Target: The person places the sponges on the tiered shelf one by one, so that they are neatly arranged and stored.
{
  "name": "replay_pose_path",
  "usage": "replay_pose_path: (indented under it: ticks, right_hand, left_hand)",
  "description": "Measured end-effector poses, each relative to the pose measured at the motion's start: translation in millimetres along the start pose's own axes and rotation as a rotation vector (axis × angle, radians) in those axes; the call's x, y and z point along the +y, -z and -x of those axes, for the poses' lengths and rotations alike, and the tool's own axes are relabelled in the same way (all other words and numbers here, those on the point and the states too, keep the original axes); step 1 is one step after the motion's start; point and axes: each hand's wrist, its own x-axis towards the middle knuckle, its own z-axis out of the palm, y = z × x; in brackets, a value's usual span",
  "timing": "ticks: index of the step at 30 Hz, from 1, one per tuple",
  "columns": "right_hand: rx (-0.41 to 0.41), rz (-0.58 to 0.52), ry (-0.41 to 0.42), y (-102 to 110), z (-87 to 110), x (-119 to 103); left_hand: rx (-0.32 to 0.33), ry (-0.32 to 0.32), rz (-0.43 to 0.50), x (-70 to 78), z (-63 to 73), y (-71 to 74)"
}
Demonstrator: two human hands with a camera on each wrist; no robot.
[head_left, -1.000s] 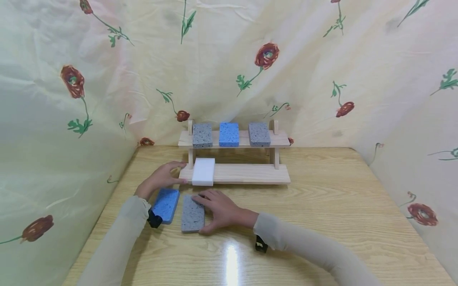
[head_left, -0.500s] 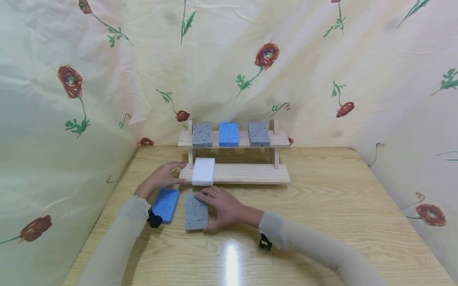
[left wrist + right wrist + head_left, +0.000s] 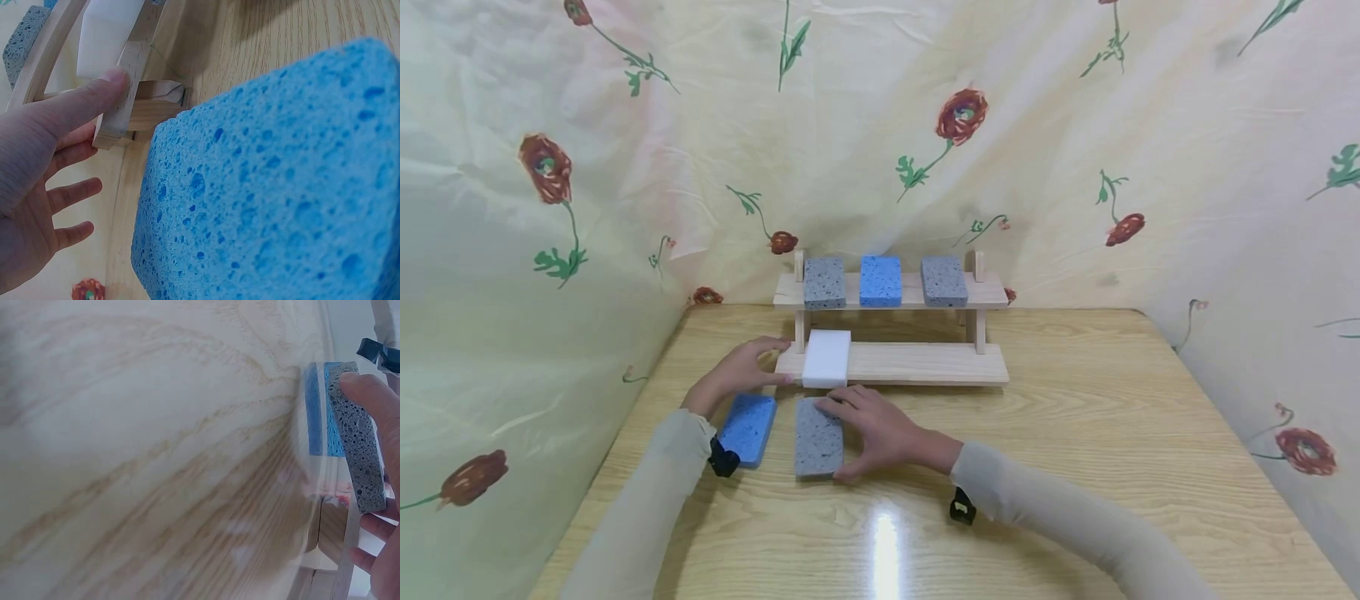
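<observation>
My left hand [image 3: 741,371] holds the left end of the lower board of a two-tier wooden rack [image 3: 925,364]. In the left wrist view the thumb [image 3: 94,100] lies against the board and other fingers spread beyond it. My right hand [image 3: 880,433] grips a grey speckled sponge [image 3: 818,442] by its right side, in front of the rack. The right wrist view shows the thumb on one end of this sponge [image 3: 359,444], fingers at the other. A blue sponge [image 3: 749,429] lies on the table just below my left hand.
A white block [image 3: 827,358] sits at the left of the lower board. On the upper board stand a grey sponge [image 3: 824,283], a blue sponge [image 3: 881,282] and another grey sponge [image 3: 943,282]. Flowered cloth [image 3: 1045,150] hangs behind and beside the wooden table [image 3: 1112,417].
My right hand has moved the grey sponge a little to the right and closer to the rack. The left hand has stayed at the rack's end.
</observation>
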Motion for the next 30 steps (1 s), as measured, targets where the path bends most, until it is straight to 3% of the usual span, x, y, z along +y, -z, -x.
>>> replay_pose_path:
  ticks: [30]
  right_hand:
    - [0.106, -0.086, -0.002, 20, 2.3, 14]
  left_hand:
    - [0.002, -0.024, 0.03, -2.5, 0.3, -0.6]
